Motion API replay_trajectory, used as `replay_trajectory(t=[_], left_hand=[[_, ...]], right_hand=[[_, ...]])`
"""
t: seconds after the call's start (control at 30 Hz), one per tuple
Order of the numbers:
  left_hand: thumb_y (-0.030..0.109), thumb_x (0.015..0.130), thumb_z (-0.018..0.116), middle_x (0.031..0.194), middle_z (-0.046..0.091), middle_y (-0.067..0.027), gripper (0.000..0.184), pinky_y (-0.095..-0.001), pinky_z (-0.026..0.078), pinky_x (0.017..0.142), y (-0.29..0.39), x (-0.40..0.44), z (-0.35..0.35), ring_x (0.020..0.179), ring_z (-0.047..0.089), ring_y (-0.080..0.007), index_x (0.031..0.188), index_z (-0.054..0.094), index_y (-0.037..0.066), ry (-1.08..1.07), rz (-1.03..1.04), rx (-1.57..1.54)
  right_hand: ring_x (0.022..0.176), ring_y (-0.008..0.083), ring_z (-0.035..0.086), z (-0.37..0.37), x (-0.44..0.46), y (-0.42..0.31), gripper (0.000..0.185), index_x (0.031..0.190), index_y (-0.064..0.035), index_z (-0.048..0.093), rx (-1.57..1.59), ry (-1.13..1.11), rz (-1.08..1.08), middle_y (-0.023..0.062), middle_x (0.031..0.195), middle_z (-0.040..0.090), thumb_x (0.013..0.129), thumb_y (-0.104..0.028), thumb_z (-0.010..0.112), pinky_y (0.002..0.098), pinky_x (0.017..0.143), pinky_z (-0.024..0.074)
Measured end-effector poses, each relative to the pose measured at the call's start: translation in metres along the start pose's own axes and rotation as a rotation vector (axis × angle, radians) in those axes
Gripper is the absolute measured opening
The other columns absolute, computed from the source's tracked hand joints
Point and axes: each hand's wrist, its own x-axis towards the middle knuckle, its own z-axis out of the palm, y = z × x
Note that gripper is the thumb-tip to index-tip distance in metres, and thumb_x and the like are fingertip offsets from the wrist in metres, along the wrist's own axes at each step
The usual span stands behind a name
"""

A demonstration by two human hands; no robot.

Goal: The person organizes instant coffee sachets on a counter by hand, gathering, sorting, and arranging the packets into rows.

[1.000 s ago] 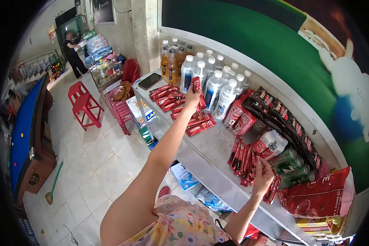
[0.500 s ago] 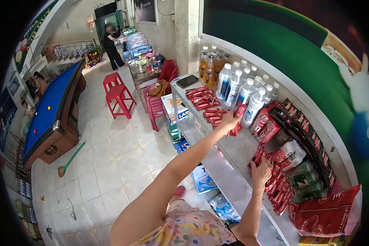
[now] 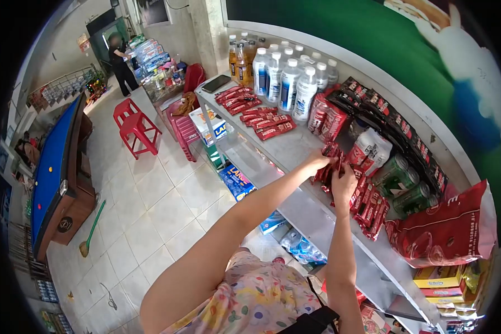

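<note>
My left hand (image 3: 318,161) is closed on red sachets at the near end of a pile on the shelf top. Right beside it, my right hand (image 3: 345,181) pinches a red sachet (image 3: 340,162) upright between thumb and fingers. More red sachets (image 3: 370,210) lie in a row to the right, under and past my right hand. Another group of red sachets (image 3: 267,122) lies flat to the left, in front of the white-capped bottles (image 3: 306,92). Behind my hands are wrapped red-and-white cans (image 3: 367,150).
A phone (image 3: 216,83) lies at the shelf's far left end. Green cans (image 3: 398,175), dark sachet strips (image 3: 389,125) and a large red bag (image 3: 445,228) are to the right. A red stool (image 3: 134,128) and blue pool table (image 3: 55,161) stand left. A person (image 3: 121,64) stands far back.
My left hand has moved from beside the bottles, carrying red sachets, right to the pile by my right hand. My right hand has lifted a sachet upright. The view has shifted.
</note>
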Motion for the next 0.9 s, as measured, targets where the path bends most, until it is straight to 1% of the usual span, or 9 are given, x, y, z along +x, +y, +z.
replay_trajectory(t=[0.07,0.13,0.27,0.37,0.5,0.6,0.7,0.8,0.9], left_hand=[[0.005,0.074,0.068,0.089,0.064,-0.0064,0.026,-0.0302,0.048,0.071,0.000,-0.007,0.014,0.078,0.059,-0.0142,0.099,0.061,0.003,0.128,0.245,0.432],[0.003,0.069,0.071,0.091,0.065,-0.0059,0.030,-0.0288,0.047,0.073,-0.003,-0.006,0.018,0.079,0.058,-0.0133,0.098,0.062,0.003,0.118,0.186,0.403],[-0.003,0.068,0.069,0.091,0.064,-0.0063,0.035,-0.0294,0.047,0.074,-0.032,0.025,-0.007,0.080,0.058,-0.0142,0.101,0.059,0.003,0.066,0.336,0.461],[0.000,0.065,0.061,0.082,0.065,-0.0086,0.027,-0.0329,0.047,0.068,-0.025,0.019,-0.013,0.073,0.061,-0.0187,0.092,0.062,0.003,0.303,0.254,0.272],[0.000,0.071,0.061,0.076,0.063,-0.0073,0.013,-0.0355,0.052,0.055,0.015,-0.013,-0.034,0.064,0.061,-0.0213,0.082,0.060,0.006,0.231,-0.023,-0.304],[0.008,0.074,0.067,0.084,0.063,-0.0136,0.021,-0.0359,0.054,0.065,0.043,-0.050,-0.064,0.075,0.063,-0.0255,0.092,0.057,0.001,0.133,-0.136,-0.718],[0.015,0.077,0.066,0.089,0.063,-0.0168,0.028,-0.0362,0.052,0.069,0.049,-0.085,-0.101,0.078,0.062,-0.0262,0.098,0.055,-0.001,0.247,0.058,-0.801],[0.015,0.078,0.066,0.090,0.062,-0.0157,0.027,-0.0377,0.051,0.076,0.071,-0.118,-0.123,0.081,0.062,-0.0264,0.097,0.055,-0.001,0.326,0.094,-0.765],[0.011,0.077,0.065,0.090,0.062,-0.0151,0.025,-0.0374,0.051,0.077,0.085,-0.120,-0.147,0.083,0.061,-0.0260,0.097,0.055,-0.001,0.304,0.091,-0.727]], right_hand=[[0.084,0.0351,0.061,-0.001,-0.001,-0.001,0.029,0.098,0.0012,0.060,0.079,0.017,0.048,0.0204,0.093,0.062,0.072,-0.010,0.059,0.0413,0.076,0.0480],[0.083,0.0354,0.061,-0.002,-0.003,-0.003,0.028,0.098,0.0020,0.060,0.093,0.034,0.066,0.0209,0.092,0.062,0.072,-0.009,0.059,0.0412,0.076,0.0482],[0.083,0.0357,0.061,0.000,-0.004,-0.001,0.027,0.096,0.0042,0.060,0.100,0.117,0.031,0.0221,0.092,0.062,0.073,-0.009,0.059,0.0408,0.076,0.0482],[0.077,0.0328,0.062,0.008,-0.003,0.008,0.028,0.097,0.0030,0.060,0.070,0.163,-0.040,0.0196,0.085,0.063,0.073,-0.012,0.060,0.0384,0.071,0.0487],[0.068,0.0276,0.063,0.008,-0.003,0.013,0.029,0.098,0.0004,0.061,0.083,0.170,-0.029,0.0161,0.077,0.064,0.073,-0.014,0.063,0.0351,0.064,0.0493],[0.066,0.0220,0.063,-0.006,-0.003,-0.002,0.028,0.098,0.0006,0.061,0.184,0.100,0.071,0.0141,0.076,0.065,0.074,-0.012,0.065,0.0322,0.061,0.0488],[0.067,0.0120,0.060,-0.009,0.001,-0.004,0.030,0.100,0.0036,0.060,0.325,0.100,0.124,0.0087,0.078,0.066,0.074,-0.010,0.064,0.0256,0.062,0.0468],[0.063,0.0131,0.060,-0.005,0.009,-0.030,0.024,0.096,0.0021,0.062,0.430,0.162,0.062,0.0105,0.075,0.065,0.075,-0.007,0.064,0.0264,0.059,0.0475],[0.066,0.0098,0.058,0.021,0.017,-0.066,0.024,0.098,0.0031,0.060,0.581,0.003,0.129,0.0083,0.076,0.064,0.077,-0.008,0.063,0.0238,0.061,0.0462]])
